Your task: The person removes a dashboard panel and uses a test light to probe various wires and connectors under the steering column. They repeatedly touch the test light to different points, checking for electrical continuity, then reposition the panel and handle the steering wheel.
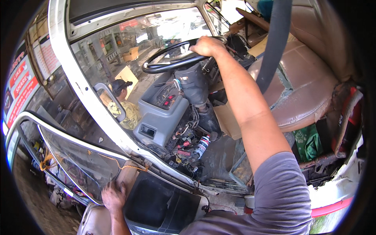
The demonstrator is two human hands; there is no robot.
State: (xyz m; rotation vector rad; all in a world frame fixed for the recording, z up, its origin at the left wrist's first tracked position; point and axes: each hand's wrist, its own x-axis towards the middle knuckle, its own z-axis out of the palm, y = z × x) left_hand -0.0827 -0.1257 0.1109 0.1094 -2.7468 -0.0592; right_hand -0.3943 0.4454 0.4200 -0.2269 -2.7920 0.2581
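My right hand point(207, 46) is closed over the rim of a black steering wheel point(172, 65), my bare arm stretched across the vehicle cab. At the lower left my left hand point(114, 196) has its fingers bent over the window sill of the swung-open door point(160, 203), beside a brown strip point(128, 176). Below the wheel, the steering column point(192, 88) runs down to the floor. Loose wiring point(184, 147) and connectors hang exposed under the grey dashboard point(164, 113). A white spray can point(202, 145) stands tilted among these wires.
The brown seat point(309, 88) at right has torn upholstery, and a dark belt point(276, 43) hangs before it. Green cloth point(308, 143) lies under the seat. A cardboard piece point(229, 121) leans near the column. Beyond the windshield, a person in a cap point(125, 103) is outside.
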